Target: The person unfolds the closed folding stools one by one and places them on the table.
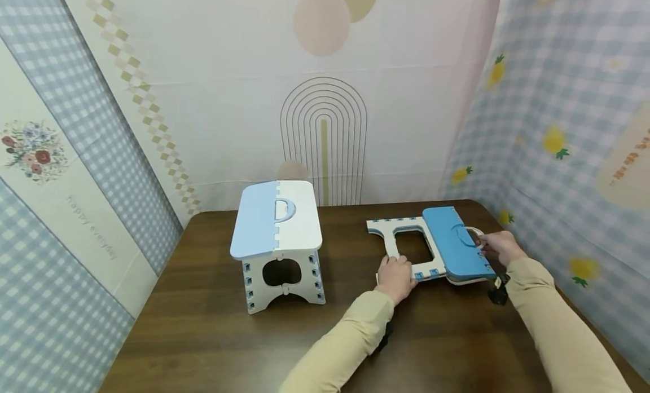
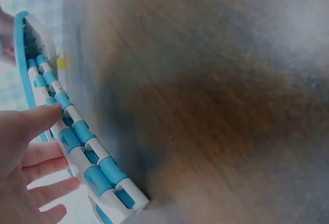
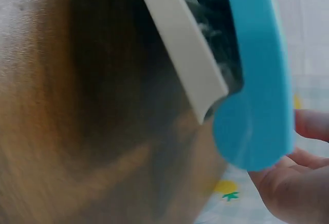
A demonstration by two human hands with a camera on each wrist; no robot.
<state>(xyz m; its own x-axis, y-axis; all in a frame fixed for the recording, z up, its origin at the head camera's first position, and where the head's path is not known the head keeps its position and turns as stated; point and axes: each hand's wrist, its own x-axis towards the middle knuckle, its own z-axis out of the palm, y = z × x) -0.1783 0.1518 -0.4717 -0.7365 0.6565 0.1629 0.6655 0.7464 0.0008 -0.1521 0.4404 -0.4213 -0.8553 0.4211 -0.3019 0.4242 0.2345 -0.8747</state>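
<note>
A blue and white folding stool (image 1: 454, 241) lies collapsed flat on the table, its white leg panel (image 1: 390, 243) pointing left. Fingers stretched out, my left hand (image 1: 395, 277) rests on the near corner of that panel. In the left wrist view, its thumb (image 2: 43, 118) touches the hinged blue and white edge (image 2: 85, 136). At the stool's right side, my right hand (image 1: 501, 246) pinches the white loop handle (image 1: 475, 230). The right wrist view shows the blue seat edge (image 3: 262, 106) partly covering that hand's fingers.
To the left a second folding stool (image 1: 278, 241) stands upright and unfolded, with a light blue and white seat. Both stools are on a dark brown wooden table (image 1: 213, 336). Patterned cloth (image 1: 228, 128) hangs behind the table and on both sides.
</note>
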